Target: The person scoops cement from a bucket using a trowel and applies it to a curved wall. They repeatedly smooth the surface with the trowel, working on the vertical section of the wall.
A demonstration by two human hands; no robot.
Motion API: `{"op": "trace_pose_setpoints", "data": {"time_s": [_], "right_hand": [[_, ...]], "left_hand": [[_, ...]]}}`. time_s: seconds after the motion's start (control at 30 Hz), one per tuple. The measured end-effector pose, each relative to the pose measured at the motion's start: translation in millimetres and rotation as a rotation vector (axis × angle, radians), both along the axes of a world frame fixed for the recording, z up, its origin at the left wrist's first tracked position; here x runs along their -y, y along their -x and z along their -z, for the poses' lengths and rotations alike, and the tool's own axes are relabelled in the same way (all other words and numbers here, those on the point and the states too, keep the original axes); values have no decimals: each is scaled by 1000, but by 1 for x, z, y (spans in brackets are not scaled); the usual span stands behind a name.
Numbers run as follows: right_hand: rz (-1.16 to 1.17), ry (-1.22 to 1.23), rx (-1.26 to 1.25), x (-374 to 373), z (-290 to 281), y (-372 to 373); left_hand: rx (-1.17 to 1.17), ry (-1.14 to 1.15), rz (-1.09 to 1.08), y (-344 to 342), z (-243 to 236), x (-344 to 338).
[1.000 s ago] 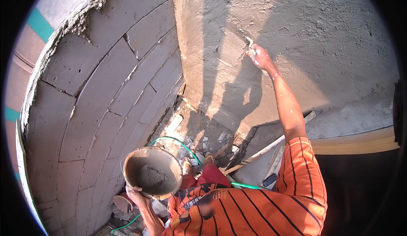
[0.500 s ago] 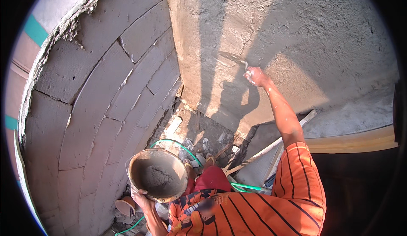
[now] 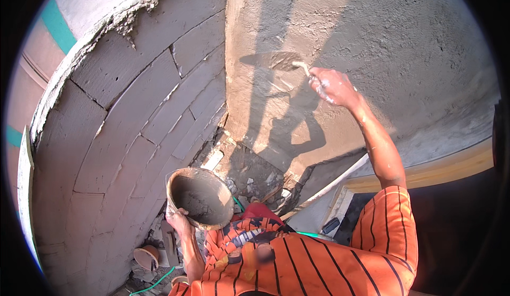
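My right hand (image 3: 333, 87) is closed round the handle of a trowel (image 3: 272, 60), its pointed blade lying close to the plastered wall (image 3: 340, 25). Whether the blade touches the plaster I cannot tell. Low on the left, my left hand (image 3: 179, 219) grips the side of a round bucket (image 3: 201, 197), tilted toward me. Grey wet mortar (image 3: 197, 203) lies inside it. The fingers under the bucket are partly hidden.
A bare block wall (image 3: 133, 142) rises on the left, meeting the plastered wall in a corner. Rubble (image 3: 241, 163), a green hose (image 3: 154, 285) and a small brown pot (image 3: 146, 256) lie on the ground. A wooden plank (image 3: 329, 182) leans at right.
My right hand has come nearer and slightly up, turning the trowel so its blade points left along the wall. The bucket has tilted and shifted a little; the whole view has also moved.
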State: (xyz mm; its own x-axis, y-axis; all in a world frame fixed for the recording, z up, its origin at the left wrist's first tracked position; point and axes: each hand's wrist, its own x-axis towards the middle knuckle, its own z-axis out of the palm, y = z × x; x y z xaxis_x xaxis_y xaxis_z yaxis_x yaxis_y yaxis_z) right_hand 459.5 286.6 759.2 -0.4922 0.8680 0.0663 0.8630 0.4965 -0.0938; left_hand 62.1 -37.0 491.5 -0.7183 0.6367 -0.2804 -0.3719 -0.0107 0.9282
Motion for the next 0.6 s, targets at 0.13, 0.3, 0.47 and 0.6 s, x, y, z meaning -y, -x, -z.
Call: {"op": "trace_pose_setpoints", "data": {"time_s": [0.13,0.3,0.47,0.6], "right_hand": [[-351,210,308,106,111,110],[-380,279,249,164,218,175],[-332,809,-38,188,224,192],[-424,836,-331,195,241,215]], "left_hand": [[-154,29,78,-21,-27,-38],[-142,-65,300,-48,-94,-65],[-142,-175,409,-18,-88,-80],[-167,-210,413,12,-110,-66]]}}
